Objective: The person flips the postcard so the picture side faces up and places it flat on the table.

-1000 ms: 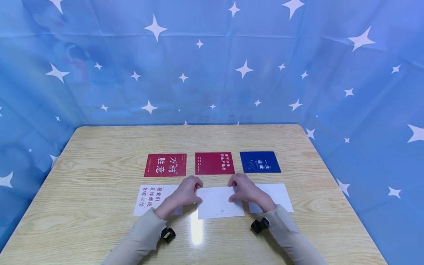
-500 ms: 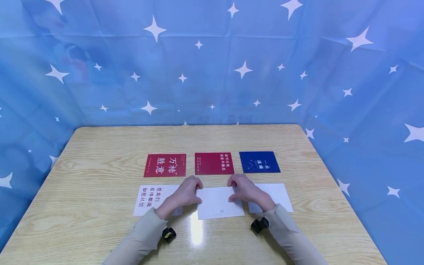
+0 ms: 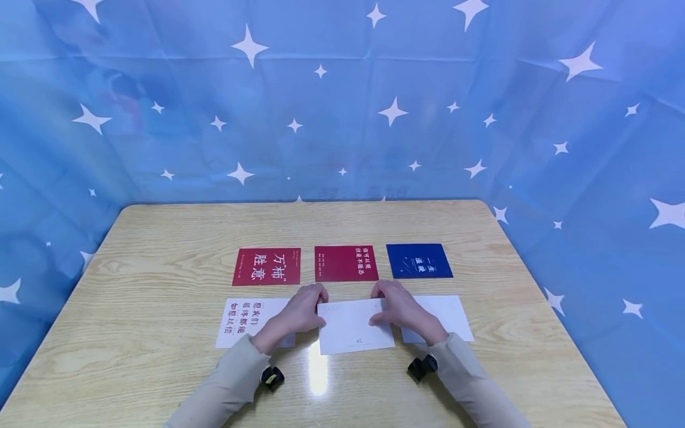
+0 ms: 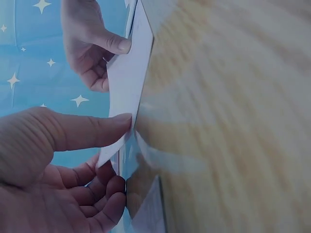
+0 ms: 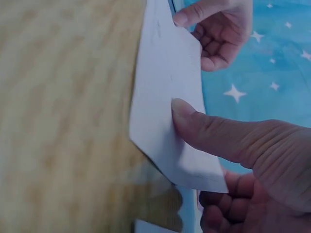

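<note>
A white postcard (image 3: pixel 355 333) with faint print lies in front of me between both hands. My left hand (image 3: pixel 302 310) pinches its left edge, thumb on top and curled fingers at the back. On the opposite edge my right hand (image 3: pixel 400 309) does the same; its thumb (image 5: pixel 209 128) presses on the card's face in the right wrist view. Seen from the left wrist, the postcard (image 4: pixel 127 77) tilts up from the table at its far side and bends slightly. Under my left forearm lies a white card with dark characters (image 3: pixel 243 321), partly covered. Another white card (image 3: pixel 446 315) lies partly behind my right wrist.
Beyond the hands, a red card (image 3: pixel 267 267), a darker red card (image 3: pixel 342 264) and a blue card (image 3: pixel 420 261) lie in a row on the wooden table (image 3: pixel 160 238). A blue star-patterned cloth (image 3: pixel 321 142) hangs behind and beside the table.
The postcard's far right corner has risen slightly, and my right hand has shifted a little to the right with it. My left hand stays nearly still.
</note>
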Available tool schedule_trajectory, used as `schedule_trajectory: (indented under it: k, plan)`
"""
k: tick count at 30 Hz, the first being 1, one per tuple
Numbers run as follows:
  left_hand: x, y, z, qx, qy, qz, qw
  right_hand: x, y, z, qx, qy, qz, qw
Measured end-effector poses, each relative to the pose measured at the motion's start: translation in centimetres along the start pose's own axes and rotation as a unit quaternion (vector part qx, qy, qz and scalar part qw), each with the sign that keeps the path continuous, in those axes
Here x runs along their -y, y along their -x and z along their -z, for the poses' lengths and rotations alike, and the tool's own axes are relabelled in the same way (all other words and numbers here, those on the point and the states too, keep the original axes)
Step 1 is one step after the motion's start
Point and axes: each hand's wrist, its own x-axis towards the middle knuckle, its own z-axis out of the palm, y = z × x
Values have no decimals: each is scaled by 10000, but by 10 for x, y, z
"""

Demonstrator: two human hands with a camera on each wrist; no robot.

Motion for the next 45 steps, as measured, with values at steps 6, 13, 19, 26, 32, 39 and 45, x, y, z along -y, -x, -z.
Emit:
schedule_trajectory:
  k: [6,13,19,26,32,39,45]
  plan:
    - [6,5,5,25,510,-115,9986,-4,9,1,-132,-67,-231,9996]
    - [8,13,17,108,1873,-25,9822,-16,19,10,-71,-1048,376,9938]
    - [7,18,28,-296,2116,-235,9766,-18,24,17,-309,-1925,864,9770]
    - [4,21,34,-597,2079,-220,9761,-15,24,20,-579,-2414,825,9652]
    - [6,21,35,-762,2120,-191,9741,-12,25,21,-564,-2685,812,9582]
    - [7,22,35,-674,2385,-339,9682,-13,27,23,-553,-3061,999,9451]
    - [8,23,37,-460,2634,-357,9629,-17,28,25,-526,-3478,1561,9230]
